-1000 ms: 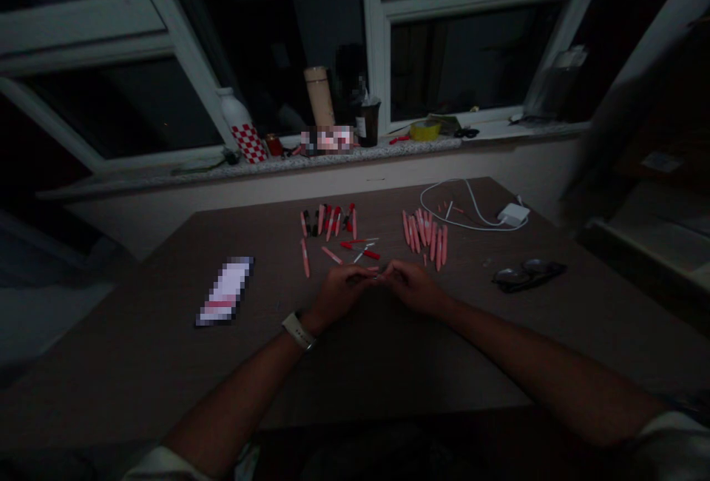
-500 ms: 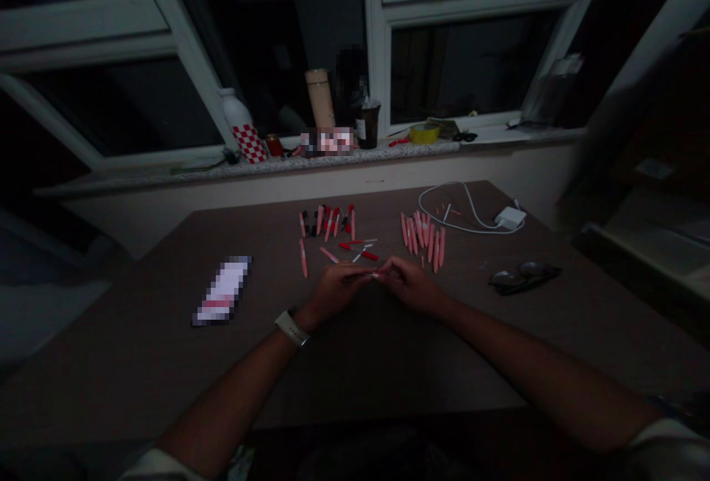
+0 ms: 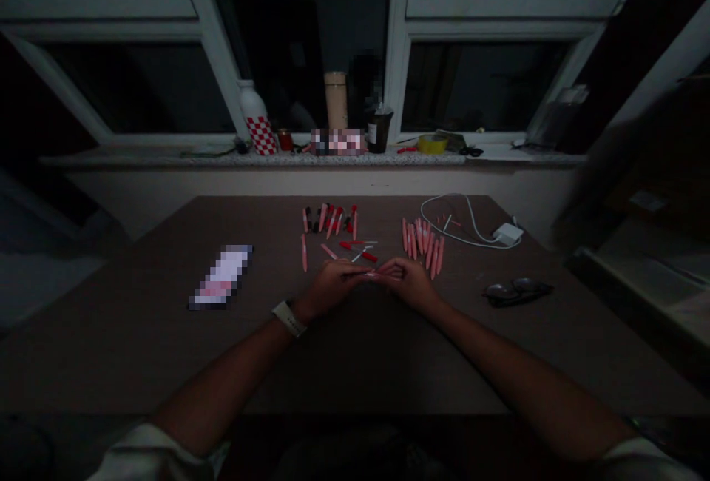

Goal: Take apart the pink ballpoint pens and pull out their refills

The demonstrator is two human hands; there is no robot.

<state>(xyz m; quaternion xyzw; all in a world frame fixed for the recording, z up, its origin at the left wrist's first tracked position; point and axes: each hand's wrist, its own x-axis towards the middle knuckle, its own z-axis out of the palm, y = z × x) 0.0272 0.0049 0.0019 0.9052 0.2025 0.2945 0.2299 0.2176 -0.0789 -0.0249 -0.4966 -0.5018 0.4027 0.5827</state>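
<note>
My left hand [image 3: 331, 287] and my right hand [image 3: 411, 285] meet above the table, fingertips pinched together. Between them they grip a slim pink pen [image 3: 370, 272], mostly covered by my fingers. Just beyond the hands lie red pen parts [image 3: 366, 254] and thin white sticks. To the left, one pink pen [image 3: 304, 253] lies by itself. Behind it sits a cluster of pink pens with red and black pieces [image 3: 331, 220]. Close to my right hand, several pink pens [image 3: 421, 237] lie side by side.
A phone [image 3: 222, 275] rests on the table [image 3: 249, 377] at left. Glasses [image 3: 517, 291] and a white charger [image 3: 507, 234] with looped cable are at right. Along the windowsill stand a checkered bottle [image 3: 258, 120], a beige flask [image 3: 336, 100], a dark cup [image 3: 379, 132] and yellow tape [image 3: 432, 144].
The view has tilted and levelled. Both hands keep hold of the pink pen, with the right fingers slightly shifted and more pink showing between them. The items on the table stay put.
</note>
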